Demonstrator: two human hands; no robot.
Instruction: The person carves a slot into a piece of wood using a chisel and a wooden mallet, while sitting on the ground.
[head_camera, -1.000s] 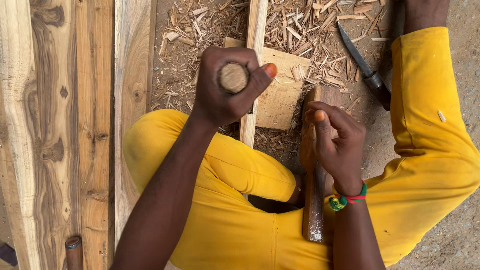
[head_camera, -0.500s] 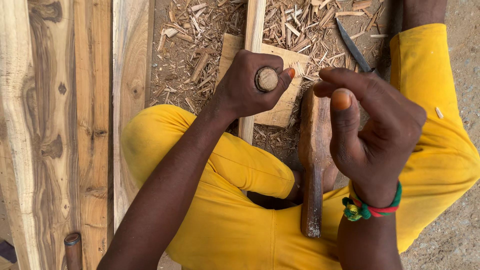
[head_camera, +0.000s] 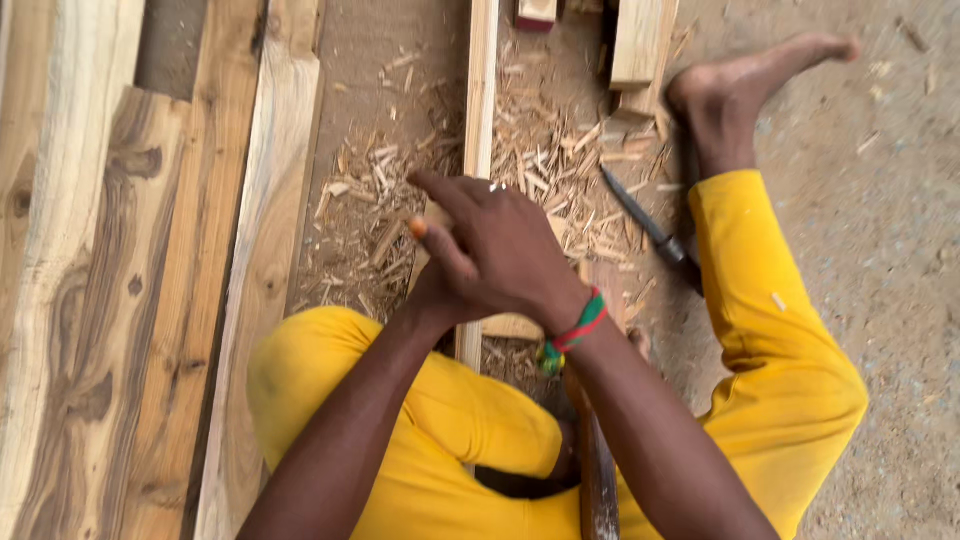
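Since half a second ago the right hand (head_camera: 500, 250) has crossed left, its fingers curled loosely over the left hand (head_camera: 435, 290); what either grips is hidden. Beneath them a narrow pale wooden strip (head_camera: 482, 100) runs near to far among curled shavings (head_camera: 540, 160). Rough grained planks (head_camera: 150, 300) lie left; a dark blade (head_camera: 640, 225) lies right.

Bare sandy ground (head_camera: 880, 300) carries everything. Wide grained planks (head_camera: 120, 300) lie side by side along the left. A narrow wooden strip (head_camera: 482, 90) runs up the middle, with wood shavings (head_camera: 545, 160) scattered around it. A dark-handled knife (head_camera: 645, 225) rests among them.
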